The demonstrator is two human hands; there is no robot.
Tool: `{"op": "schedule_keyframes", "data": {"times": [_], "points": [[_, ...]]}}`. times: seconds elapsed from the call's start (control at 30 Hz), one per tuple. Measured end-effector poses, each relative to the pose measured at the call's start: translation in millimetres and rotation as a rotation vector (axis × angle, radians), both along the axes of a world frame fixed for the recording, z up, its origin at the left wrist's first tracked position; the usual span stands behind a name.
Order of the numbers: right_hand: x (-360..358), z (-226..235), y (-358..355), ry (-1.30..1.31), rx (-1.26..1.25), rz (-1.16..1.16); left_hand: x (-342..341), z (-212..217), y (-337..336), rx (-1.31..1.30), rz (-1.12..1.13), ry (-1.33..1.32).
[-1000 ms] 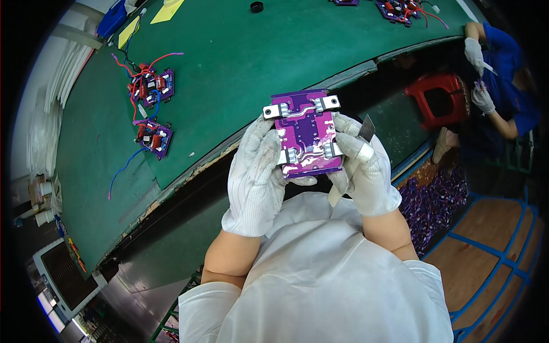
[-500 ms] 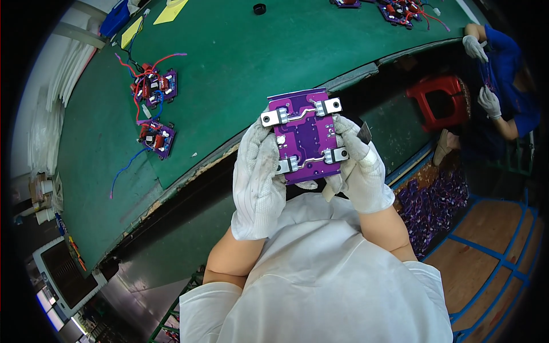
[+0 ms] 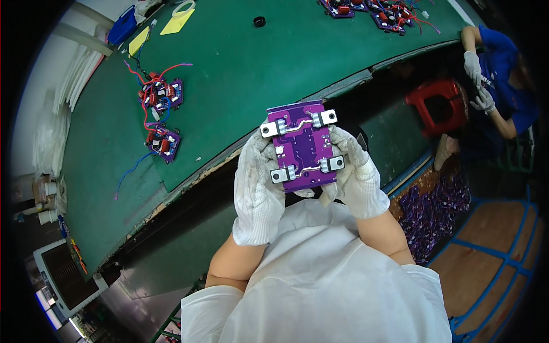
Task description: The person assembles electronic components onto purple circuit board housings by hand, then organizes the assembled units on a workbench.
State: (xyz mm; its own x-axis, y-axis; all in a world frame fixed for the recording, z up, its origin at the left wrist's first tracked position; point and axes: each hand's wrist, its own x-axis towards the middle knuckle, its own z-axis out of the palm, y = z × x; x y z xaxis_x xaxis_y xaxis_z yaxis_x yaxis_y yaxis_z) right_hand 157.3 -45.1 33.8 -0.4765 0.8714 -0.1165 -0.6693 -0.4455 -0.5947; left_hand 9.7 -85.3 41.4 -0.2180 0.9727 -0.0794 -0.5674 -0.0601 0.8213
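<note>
A purple circuit board (image 3: 303, 150) is held up in front of my chest, its flat face with four silver metal tabs and solder tracks toward me. My left hand (image 3: 255, 191), in a white knit glove, closes on its left edge. Gloved the same way, my right hand (image 3: 357, 180) grips the right edge. A dark, flat, pointed piece (image 3: 362, 143) sticks out by the right fingers; what it belongs to is hidden. The fingertips behind the board are mostly out of sight.
On the green-topped table (image 3: 229, 74) lie wired circuit boards (image 3: 162, 94), a black ring (image 3: 259, 22) and yellow paper (image 3: 177, 22). More boards (image 3: 392, 20) sit at the far edge. Right: a red stool (image 3: 437, 106), a co-worker in blue (image 3: 500, 74) and a heap of purple parts (image 3: 432, 214).
The board and my hands sit slightly lower, and the board's face is tilted a little differently. The table's things have shifted slightly in view. The co-worker's hands have come closer together.
</note>
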Motion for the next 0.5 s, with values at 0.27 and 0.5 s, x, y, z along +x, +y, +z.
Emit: {"op": "schedule_keyframes", "data": {"times": [0.27,0.5], "points": [[7,15,-5,-0.13,0.018,-0.01,7,25,-6,-0.004,-0.055,-0.083],[8,17,-5,-0.133,0.015,-0.039,9,31,-4,0.012,-0.063,-0.12]]}}
